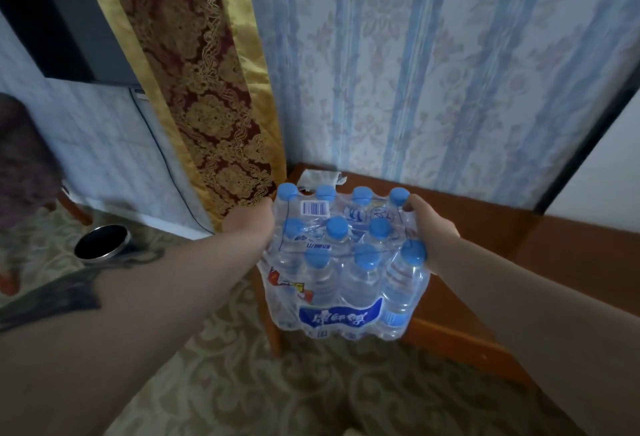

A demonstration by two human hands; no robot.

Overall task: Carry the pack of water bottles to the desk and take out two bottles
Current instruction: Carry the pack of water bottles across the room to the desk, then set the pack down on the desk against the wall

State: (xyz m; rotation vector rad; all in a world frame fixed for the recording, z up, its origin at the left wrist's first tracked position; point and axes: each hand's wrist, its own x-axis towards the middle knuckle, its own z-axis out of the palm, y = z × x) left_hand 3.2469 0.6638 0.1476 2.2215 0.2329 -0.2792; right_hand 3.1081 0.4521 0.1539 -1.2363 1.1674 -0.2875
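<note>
A striped, flowered wall (433,72) fills the back, with a gold and red curtain (207,106) hanging at its left and a patterned carpet (294,383) below. A brown wooden desk (485,228) stands in the corner against the wall. The pack (343,262) of blue-capped water bottles, wrapped in clear plastic with a blue label on its near face, is held between both hands over the desk's left front edge; whether its base touches the wood is hard to tell. The left hand (251,224) grips the pack's left side, and the right hand (433,231) clamps the right side, fingers curled over the top by a cap. A dark round bin (102,242) sits on the carpet at left.
</note>
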